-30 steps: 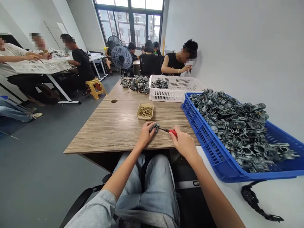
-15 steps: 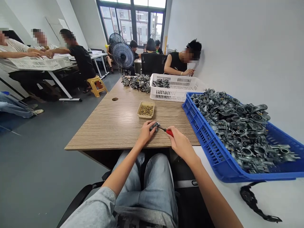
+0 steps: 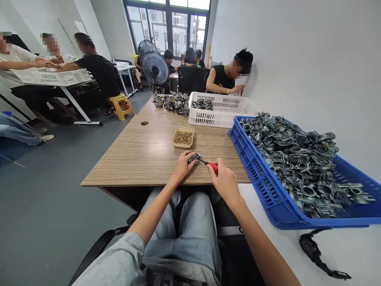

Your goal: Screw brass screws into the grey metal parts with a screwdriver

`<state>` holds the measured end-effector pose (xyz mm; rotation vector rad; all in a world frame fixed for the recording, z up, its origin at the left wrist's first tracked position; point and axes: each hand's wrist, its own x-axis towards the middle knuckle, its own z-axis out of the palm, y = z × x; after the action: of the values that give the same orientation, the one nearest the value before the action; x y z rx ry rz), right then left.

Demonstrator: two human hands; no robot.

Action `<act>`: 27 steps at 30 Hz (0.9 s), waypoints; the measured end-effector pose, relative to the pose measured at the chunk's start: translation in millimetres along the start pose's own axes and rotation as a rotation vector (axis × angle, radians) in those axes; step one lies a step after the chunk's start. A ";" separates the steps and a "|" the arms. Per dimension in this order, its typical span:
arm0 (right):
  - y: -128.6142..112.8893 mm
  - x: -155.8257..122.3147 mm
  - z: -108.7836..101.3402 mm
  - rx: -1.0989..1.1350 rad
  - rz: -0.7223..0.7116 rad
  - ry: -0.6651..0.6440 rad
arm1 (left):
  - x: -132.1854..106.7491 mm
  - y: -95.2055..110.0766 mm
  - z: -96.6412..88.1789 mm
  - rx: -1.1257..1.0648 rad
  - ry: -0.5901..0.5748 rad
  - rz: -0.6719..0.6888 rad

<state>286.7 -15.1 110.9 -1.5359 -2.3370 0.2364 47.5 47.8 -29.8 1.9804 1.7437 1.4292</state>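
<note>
Sideways, the screwdriver (image 3: 212,167) runs left from the right hand (image 3: 225,183), closed on its red handle, to the carburetor (image 3: 193,159), held in the closed left hand (image 3: 184,165).

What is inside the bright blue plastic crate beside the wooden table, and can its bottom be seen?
A deep heap of grey cast-metal carburetor bodies fills the bright blue plastic crate. Only its slotted walls show; the heap covers its bottom, which cannot be seen.
</note>
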 end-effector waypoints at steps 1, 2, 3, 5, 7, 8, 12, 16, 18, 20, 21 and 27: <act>0.8 -0.7 -1.4 0.035 -0.033 0.002 | 0.1 0.6 -0.2 -0.004 0.000 -0.004; 1.7 -1.6 -3.0 0.071 -0.074 0.005 | 0.1 1.3 -0.4 -0.009 0.002 -0.007; 2.5 -2.5 -4.6 0.101 -0.113 0.006 | 0.2 1.9 -0.7 -0.013 0.004 -0.011; 3.7 -4.3 -7.5 0.131 -0.165 -0.001 | 0.4 3.3 -1.2 -0.015 0.010 -0.020; 4.0 -5.4 -9.5 0.141 -0.184 -0.024 | 0.5 4.4 -1.8 -0.014 0.012 -0.025; 3.8 -5.6 -10.1 0.147 -0.187 -0.035 | 0.6 4.9 -2.1 -0.015 0.012 -0.025; 2.5 -4.8 -10.3 0.177 -0.169 -0.050 | 0.7 6.1 -2.9 -0.017 0.013 -0.024; 1.9 -3.1 -9.5 0.134 -0.101 -0.058 | 0.5 6.3 -2.8 -0.020 0.022 -0.023; 1.8 -1.9 -9.5 0.091 -0.072 -0.067 | 0.3 6.1 -2.7 -0.021 0.027 -0.022; 1.8 -0.3 -9.6 0.048 -0.048 -0.070 | 0.2 5.8 -2.6 -0.020 0.025 -0.025; 1.7 0.5 -9.6 0.029 -0.036 -0.072 | 0.2 5.6 -2.6 -0.021 0.022 -0.026; 1.0 3.1 -9.3 -0.049 0.047 -0.067 | 0.3 4.3 -1.9 -0.027 0.018 -0.034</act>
<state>289.8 -12.2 119.8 -1.6316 -2.3759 0.2472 49.1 45.8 -25.8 1.9214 1.7478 1.4566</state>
